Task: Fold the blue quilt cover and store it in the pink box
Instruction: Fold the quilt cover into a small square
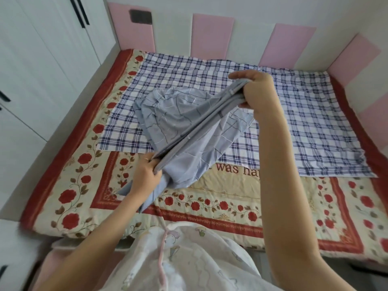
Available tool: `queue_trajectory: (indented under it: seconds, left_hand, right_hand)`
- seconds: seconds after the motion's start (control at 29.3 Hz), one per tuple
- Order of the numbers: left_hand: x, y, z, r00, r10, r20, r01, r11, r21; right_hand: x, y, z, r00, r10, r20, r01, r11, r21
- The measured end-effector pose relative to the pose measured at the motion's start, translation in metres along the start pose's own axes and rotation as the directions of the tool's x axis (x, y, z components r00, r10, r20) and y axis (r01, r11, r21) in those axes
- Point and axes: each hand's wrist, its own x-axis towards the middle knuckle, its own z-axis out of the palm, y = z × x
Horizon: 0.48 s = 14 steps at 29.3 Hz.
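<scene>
Quilt cover (184, 127) mid-fold: our left hand (144, 175) and right hand (254, 91) pinch its gathered edge taut; next, we lay it flat.

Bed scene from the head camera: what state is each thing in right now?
Blue quilt cover: bunched, partly lifted, edge stretched between both hands.
Left hand: closed on the cover's near end.
Right hand: closed on the cover's far end, raised.
Plaid sheet: spread flat on the bed.
Rose-patterned quilt: laid flat under the sheet.
Wardrobe doors: shut.
</scene>
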Motion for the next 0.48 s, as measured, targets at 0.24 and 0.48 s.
queue_trajectory:
  seconds: [0.24, 0.48]
  left_hand:
    - [-0.027, -0.025, 0.014, 0.986, -0.154, 0.068, 0.156, 0.988, -0.025]
    - [-0.03, -0.029, 0.027, 0.941, -0.31, 0.138, 0.329, 0.933, -0.145]
  right_hand:
    - [-0.007, -0.004, -0.011, 0.978, -0.054, -0.202, 0.103, 0.965, 0.242]
    - [-0.007, 0.013, -0.019, 0.93, 0.072, -0.36, 0.129, 0.854, 0.505]
